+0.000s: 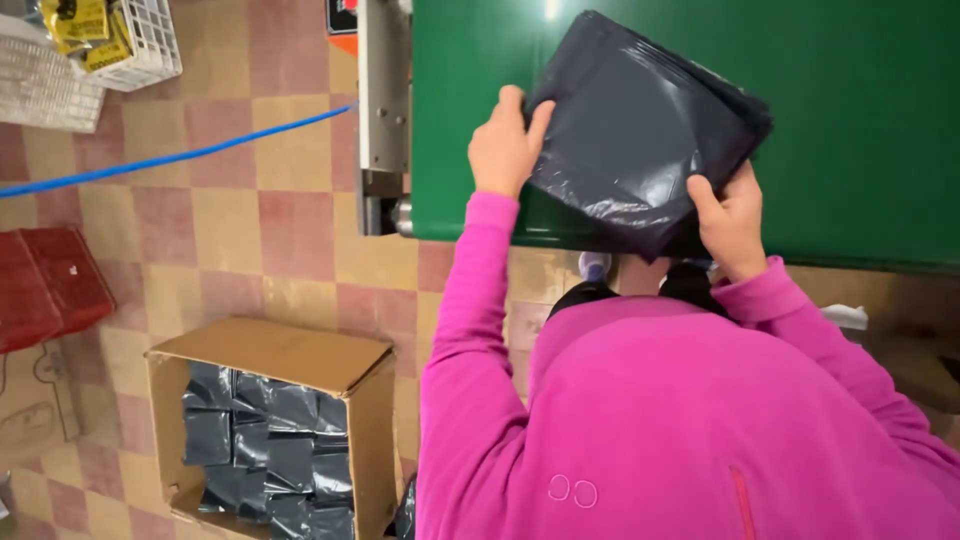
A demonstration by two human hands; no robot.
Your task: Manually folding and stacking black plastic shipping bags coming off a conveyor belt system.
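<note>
Dark plastic mailer bag [635,130] lies tilted on the green table [860,120], left hand [505,145] and right hand [730,220] gripping its opposite near corners.

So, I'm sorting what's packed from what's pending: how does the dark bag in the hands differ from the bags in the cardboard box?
The held bag is single, lying tilted on the green surface, gripped by the left hand and right hand. The boxed bags are many, packed together in the cardboard box on the floor, untouched. The held bag appears larger. All are dark, glossy plastic.
</note>
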